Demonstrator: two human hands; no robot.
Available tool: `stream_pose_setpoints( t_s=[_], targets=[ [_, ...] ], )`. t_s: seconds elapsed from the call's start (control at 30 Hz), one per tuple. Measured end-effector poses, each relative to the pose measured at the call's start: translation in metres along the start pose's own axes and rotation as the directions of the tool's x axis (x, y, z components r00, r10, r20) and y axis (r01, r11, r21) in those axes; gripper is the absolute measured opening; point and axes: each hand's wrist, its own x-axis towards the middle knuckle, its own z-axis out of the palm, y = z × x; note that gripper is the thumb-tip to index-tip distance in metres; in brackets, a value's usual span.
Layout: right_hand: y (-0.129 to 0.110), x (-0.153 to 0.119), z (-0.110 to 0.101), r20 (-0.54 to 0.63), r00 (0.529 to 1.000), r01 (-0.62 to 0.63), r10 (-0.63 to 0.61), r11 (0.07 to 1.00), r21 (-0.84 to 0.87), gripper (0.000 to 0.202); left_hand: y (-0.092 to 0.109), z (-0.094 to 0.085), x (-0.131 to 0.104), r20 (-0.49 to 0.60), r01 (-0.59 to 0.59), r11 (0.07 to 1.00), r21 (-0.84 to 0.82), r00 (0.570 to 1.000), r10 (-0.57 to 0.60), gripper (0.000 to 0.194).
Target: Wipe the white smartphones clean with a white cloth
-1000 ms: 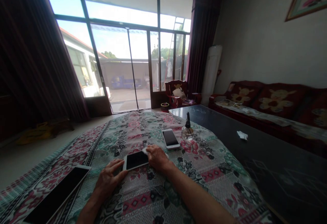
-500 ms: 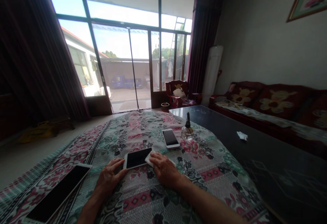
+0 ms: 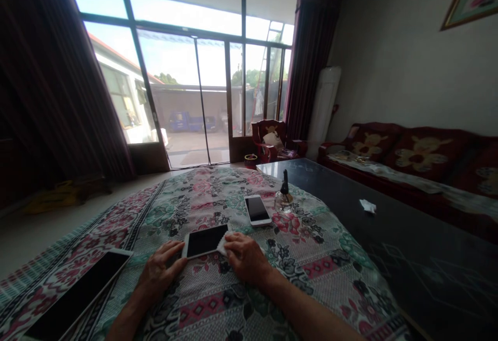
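Note:
A white-framed phone (image 3: 206,241) with a dark screen lies on the patterned cloth (image 3: 218,299). My left hand (image 3: 161,268) holds its left end between thumb and fingers. At the right end, my right hand (image 3: 246,259) is closed on a white tissue (image 3: 222,244), which touches the phone's edge. Just beyond lies a second white phone (image 3: 257,210), and beside it stands a clear bottle with a black top (image 3: 284,201). A larger white-edged device (image 3: 80,297), its screen dark, rests at the lower left.
A dark table (image 3: 408,247) on the right bears a crumpled white tissue (image 3: 368,206). Behind it stands a red sofa (image 3: 420,157). A red armchair (image 3: 270,139) is near the glass doors, and dark curtains hang at both sides.
My right hand and the tissue have shifted slightly at the phone's right end, with the fingers more curled. The whole view has moved a little, and the items on the cloth appear slightly further left.

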Motion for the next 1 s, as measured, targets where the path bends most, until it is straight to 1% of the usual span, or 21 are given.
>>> stream_pose_setpoints(
  t_s=[0.13, 0.27, 0.43, 0.6, 0.7, 0.87, 1.0],
  targets=[
    [-0.0006, 0.0012, -0.0015, -0.001, 1.0, 0.013, -0.013, 1.0, 0.006, 0.022, 0.002, -0.0034, -0.0008, 0.023, -0.001, 1.0, 0.011, 1.0, 0.001, 0.043],
    [-0.0008, 0.001, -0.0016, -0.009, 1.0, 0.019, -0.019, 1.0, -0.003, 0.021, 0.0001, -0.0031, -0.0005, 0.04, 0.007, 1.0, 0.011, 0.999, -0.007, 0.044],
    [0.0002, -0.0013, -0.0006, 0.029, 0.999, 0.019, -0.017, 0.998, -0.063, 0.023, -0.0032, -0.0007, 0.0001, 0.048, -0.007, 1.0, 0.01, 0.999, 0.006, 0.045],
    [-0.0018, -0.0018, -0.0018, 0.071, 0.997, 0.001, 0.006, 0.994, -0.106, 0.032, -0.0039, 0.0022, 0.0004, 0.027, -0.026, 0.999, 0.028, 0.999, 0.025, 0.046],
    [-0.0026, -0.0019, -0.0027, 0.08, 0.997, -0.007, 0.015, 0.994, -0.108, 0.032, -0.0044, 0.0036, 0.0006, 0.028, -0.049, 0.998, 0.036, 0.998, 0.048, 0.047],
    [-0.0014, -0.003, -0.0027, 0.069, 0.994, -0.075, 0.083, 0.991, -0.111, 0.034, -0.0068, 0.0053, 0.0003, 0.036, -0.098, 0.994, 0.043, 0.995, 0.096, 0.044],
    [-0.0013, -0.0024, -0.0037, 0.091, 0.991, -0.091, 0.1, 0.991, -0.096, 0.035, -0.0073, 0.0056, -0.0008, 0.019, -0.102, 0.994, 0.046, 0.995, 0.101, 0.042]
  ],
)
